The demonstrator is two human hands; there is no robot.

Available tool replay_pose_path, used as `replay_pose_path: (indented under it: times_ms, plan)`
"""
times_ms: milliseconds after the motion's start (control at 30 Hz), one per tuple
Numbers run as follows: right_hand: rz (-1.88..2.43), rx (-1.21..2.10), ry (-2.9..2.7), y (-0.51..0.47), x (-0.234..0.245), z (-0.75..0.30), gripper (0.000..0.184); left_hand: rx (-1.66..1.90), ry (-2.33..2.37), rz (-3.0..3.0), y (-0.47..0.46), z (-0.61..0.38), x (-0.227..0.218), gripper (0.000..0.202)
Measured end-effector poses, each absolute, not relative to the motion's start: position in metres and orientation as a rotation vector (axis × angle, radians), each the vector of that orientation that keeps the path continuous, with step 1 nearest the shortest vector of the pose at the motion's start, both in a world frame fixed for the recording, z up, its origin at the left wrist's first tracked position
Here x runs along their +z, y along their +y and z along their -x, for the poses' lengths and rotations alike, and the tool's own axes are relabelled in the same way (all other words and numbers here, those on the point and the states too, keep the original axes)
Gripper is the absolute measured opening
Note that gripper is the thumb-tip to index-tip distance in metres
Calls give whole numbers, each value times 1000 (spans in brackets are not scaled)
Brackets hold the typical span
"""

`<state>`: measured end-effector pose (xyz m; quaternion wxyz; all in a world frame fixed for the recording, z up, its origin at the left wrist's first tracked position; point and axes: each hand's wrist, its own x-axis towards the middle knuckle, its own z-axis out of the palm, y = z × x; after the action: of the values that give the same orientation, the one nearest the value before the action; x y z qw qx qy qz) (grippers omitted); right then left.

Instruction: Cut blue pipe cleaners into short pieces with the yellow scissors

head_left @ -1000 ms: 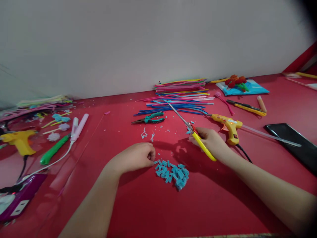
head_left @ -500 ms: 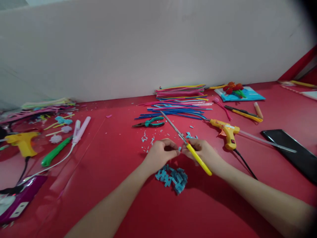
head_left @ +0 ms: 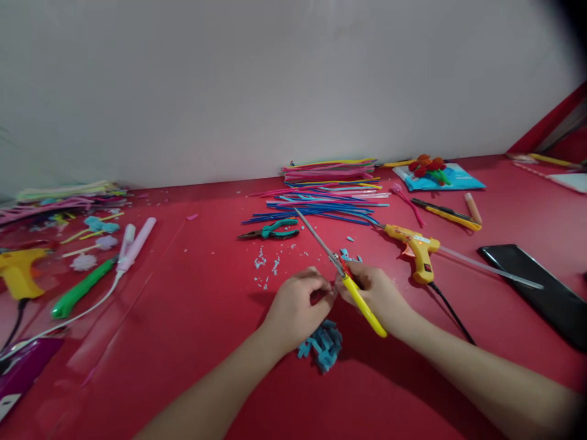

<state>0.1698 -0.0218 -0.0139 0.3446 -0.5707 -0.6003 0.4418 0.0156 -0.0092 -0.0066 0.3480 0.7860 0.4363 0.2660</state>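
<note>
My right hand (head_left: 378,293) is clamped round the yellow-handled metal scissors (head_left: 331,256), just behind the heap of short light-blue fuzzy pieces (head_left: 323,345) on the red surface (head_left: 206,342) — blades together, pointing away and leftward. My left hand (head_left: 298,305) sits over the heap's left edge, fingertips pinched together at the scissors' pivot; what they pinch I cannot tell. A yellow plastic glue gun (head_left: 415,244) lies beyond the heap to the right, and teal-handled pliers (head_left: 270,231) beyond it to the left.

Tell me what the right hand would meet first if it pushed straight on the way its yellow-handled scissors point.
Probably the loose bundle of blue pipe cleaners just beyond the blade tips of the yellow-handled scissors in the right hand. Depth is unclear, so they might pass above.
</note>
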Motion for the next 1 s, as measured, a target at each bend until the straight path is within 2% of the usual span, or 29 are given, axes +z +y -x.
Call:
replay_pose_path:
  times_ms: [167, 433, 567, 667, 767, 1000]
  plan:
    - [1503, 1120, -1588, -22, -14, -167, 12, 759, 1146, -2001, -9, -11, -4, 8]
    - [1486, 1073, -1606, -20, -14, -163, 13, 780, 1127, -1630, -8, -13, -6, 8]
    - [1518, 1006, -1687, -19, -7, -170, 19, 825, 1079, -1316, -5, -10, -6, 11]
    - [1663, 828, -1910, -22, 2, -180, 26, 934, 1120, -1138, -1, -6, -6, 13]
    - [1823, 512, -2107, -25, 7, -187, 37, 1055, 1117, -1029, 3, -2, -5, 13]
    - [1825, 114, -2431, -28, -7, -187, 35, 1197, 984, -922, 5, 2, -4, 4]
